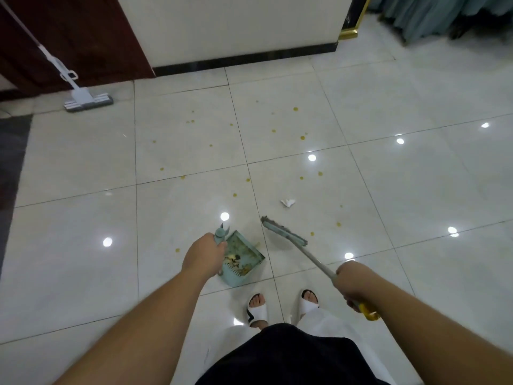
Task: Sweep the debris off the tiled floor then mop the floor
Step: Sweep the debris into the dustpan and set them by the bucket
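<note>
My left hand (201,255) grips the handle of a teal dustpan (244,259) that stands on the tiled floor (83,218) just ahead of my feet; some scraps lie inside it. My right hand (351,282) grips the metal pole of a broom whose teal head (283,232) is at the floor right of the dustpan. A crumpled white paper scrap (288,202) lies beyond the broom head. Several small yellow spots (302,138) are scattered over the tiles farther out. A white flat mop (86,100) leans at the far left.
A white wall with a dark skirting (244,58) closes the far side, beside a dark red door (83,37). A dark mat (11,151) lies at the left edge. Teal curtains (433,15) hang at the top right. My sandalled feet (283,304) stand below the dustpan.
</note>
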`<state>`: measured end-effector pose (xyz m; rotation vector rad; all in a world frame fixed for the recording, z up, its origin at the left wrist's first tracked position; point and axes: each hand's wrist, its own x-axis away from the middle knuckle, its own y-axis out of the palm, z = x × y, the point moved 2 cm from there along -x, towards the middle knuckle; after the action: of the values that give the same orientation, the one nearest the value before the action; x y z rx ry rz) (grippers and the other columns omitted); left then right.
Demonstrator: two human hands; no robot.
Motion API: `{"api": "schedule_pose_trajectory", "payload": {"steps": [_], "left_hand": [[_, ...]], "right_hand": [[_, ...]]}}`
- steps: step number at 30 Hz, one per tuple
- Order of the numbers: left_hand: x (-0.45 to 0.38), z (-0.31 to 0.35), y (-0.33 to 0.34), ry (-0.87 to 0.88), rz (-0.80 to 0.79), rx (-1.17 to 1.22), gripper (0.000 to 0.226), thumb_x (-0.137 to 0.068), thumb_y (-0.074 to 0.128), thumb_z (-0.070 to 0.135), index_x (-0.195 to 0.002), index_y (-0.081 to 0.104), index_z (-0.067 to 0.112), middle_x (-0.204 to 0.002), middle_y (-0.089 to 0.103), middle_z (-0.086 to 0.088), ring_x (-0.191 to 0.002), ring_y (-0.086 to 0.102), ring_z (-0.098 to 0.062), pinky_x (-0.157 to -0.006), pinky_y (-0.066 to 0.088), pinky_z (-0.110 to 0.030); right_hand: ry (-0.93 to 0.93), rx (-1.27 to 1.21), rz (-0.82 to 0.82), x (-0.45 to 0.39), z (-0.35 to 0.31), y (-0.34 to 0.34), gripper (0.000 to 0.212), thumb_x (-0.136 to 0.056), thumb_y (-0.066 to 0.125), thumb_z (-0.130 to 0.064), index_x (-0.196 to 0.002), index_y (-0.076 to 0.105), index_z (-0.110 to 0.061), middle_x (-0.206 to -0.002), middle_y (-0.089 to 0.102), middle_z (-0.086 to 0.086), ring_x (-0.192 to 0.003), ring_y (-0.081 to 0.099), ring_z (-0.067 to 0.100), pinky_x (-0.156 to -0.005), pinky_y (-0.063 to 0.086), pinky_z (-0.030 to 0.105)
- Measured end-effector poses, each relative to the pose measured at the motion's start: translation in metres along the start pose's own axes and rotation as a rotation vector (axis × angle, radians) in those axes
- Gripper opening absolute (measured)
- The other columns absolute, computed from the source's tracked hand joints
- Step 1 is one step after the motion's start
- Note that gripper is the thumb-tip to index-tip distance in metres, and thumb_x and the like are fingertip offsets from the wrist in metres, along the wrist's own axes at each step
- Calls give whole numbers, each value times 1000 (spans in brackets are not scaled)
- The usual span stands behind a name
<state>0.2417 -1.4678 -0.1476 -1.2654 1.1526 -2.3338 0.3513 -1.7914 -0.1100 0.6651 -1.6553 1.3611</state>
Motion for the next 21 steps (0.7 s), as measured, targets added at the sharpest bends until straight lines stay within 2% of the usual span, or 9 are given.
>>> {"api": "schedule_pose_trajectory", "payload": {"steps": [3, 10, 14, 21], "left_hand": [[-5, 13, -9, -11, 23, 47, 28, -97, 48, 39, -93, 61, 14, -81, 62, -3, -71, 59, -19, -58, 43, -30], [-30, 68, -21, -37, 73, 74, 29, -98, 49, 42, -94, 60, 15, -81, 61, 0, -68, 57, -16, -53, 36, -28], [-49, 108, -22, -57, 89, 68, 31, -100, 49, 44, -97, 60, 15, -79, 59, 2, -67, 55, -13, -52, 35, -29], [-85, 199, -12, -74, 102, 18, 32, -101, 50, 45, -100, 58, 15, -87, 61, -1, -74, 55, -19, -63, 41, -32]], "right_hand": [[-9, -62, 45, -9, -8, -23, 18, -100, 47, -12, -96, 60, 0, -80, 65, 17, -56, 58, 24, -50, 54, 29], [-15, -164, 76, -52, -22, -86, 21, -97, 45, -7, -93, 63, 4, -73, 62, 19, -58, 58, 28, -57, 52, 33], [-51, -120, 78, -79, -27, -129, 20, -97, 44, -5, -95, 62, 4, -70, 62, 17, -52, 57, 26, -49, 49, 27], [-89, -51, 32, -131, -12, -201, 21, -97, 44, -7, -102, 61, 4, -73, 66, 16, -52, 60, 25, -47, 52, 27]]}}
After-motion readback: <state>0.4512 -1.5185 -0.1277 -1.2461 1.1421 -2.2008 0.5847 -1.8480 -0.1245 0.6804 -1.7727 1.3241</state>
